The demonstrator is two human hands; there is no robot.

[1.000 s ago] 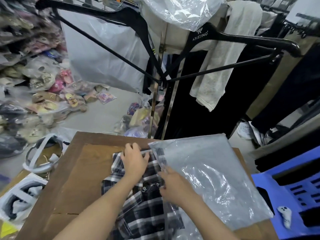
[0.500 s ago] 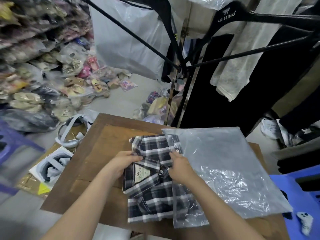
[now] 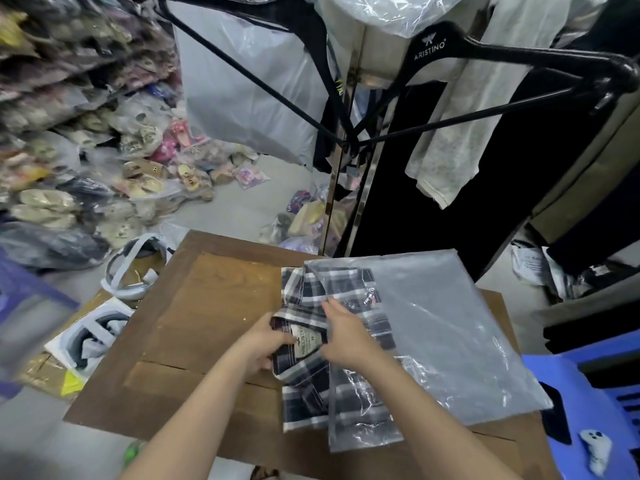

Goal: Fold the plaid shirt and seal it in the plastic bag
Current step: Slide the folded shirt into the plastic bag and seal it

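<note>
Plaid shirt [image 3: 304,393], one, lies half inside one plastic bag [image 3: 450,341] on the bench [image 3: 207,306]; left hand [image 3: 258,344] grips its collar, right hand [image 3: 346,336] pinches the bag's edge.

Wooden table [image 3: 214,306], grey floor [image 3: 242,209], black hangers [image 3: 512,57], blue plastic chair [image 3: 595,393]

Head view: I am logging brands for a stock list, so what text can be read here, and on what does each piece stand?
"ARISTINO", white letters under a small emblem, on the black hanger up on the rack.
"HOLLISTER", on the neck label of the plaid shirt; the small mark beside it is too blurred to read.
The paper on the floor at right carries print too small to read.
</note>
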